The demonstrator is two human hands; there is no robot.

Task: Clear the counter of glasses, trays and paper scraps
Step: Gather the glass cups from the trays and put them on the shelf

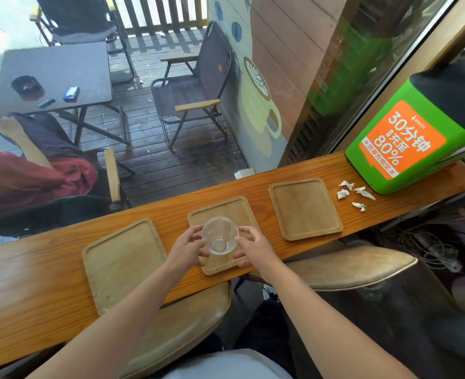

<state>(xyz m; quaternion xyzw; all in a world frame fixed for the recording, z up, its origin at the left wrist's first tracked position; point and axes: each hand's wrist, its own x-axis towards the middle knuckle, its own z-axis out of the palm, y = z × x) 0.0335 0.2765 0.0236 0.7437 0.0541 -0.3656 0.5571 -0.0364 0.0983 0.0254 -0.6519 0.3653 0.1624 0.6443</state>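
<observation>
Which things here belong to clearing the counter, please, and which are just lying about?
Job: glass, held by left hand and right hand; left tray, middle tray, right tray; paper scraps.
Lying about: green box; ashtray, blue packet, lighter outside.

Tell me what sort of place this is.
Most likely a café, seen from a window counter facing an outdoor deck. Three wooden serving trays lie in a row on it, the left hand and right hand hold an empty glass, and a latte cup is painted on the wall outside.
</observation>
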